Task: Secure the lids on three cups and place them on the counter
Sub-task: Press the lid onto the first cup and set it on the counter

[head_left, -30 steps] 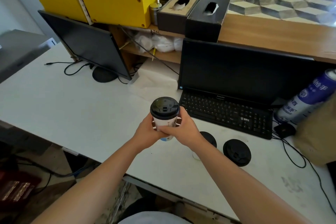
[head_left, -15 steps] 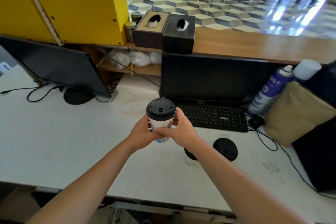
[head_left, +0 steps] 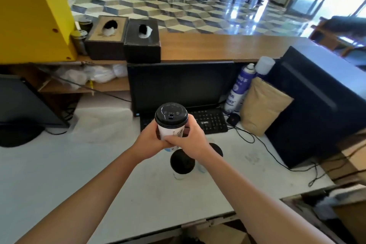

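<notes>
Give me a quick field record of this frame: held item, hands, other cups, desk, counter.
held item: white paper cup with black lid on top, upright, raised above the desk
left hand: wrapped around the cup's left side
right hand: wrapped around the cup's right side
other cups: one lidded cup standing on the white desk below the hands; a second black lid partly hidden behind the right wrist
desk items: keyboard, monitor, spray can
wooden counter: two tissue boxes, no cups
</notes>
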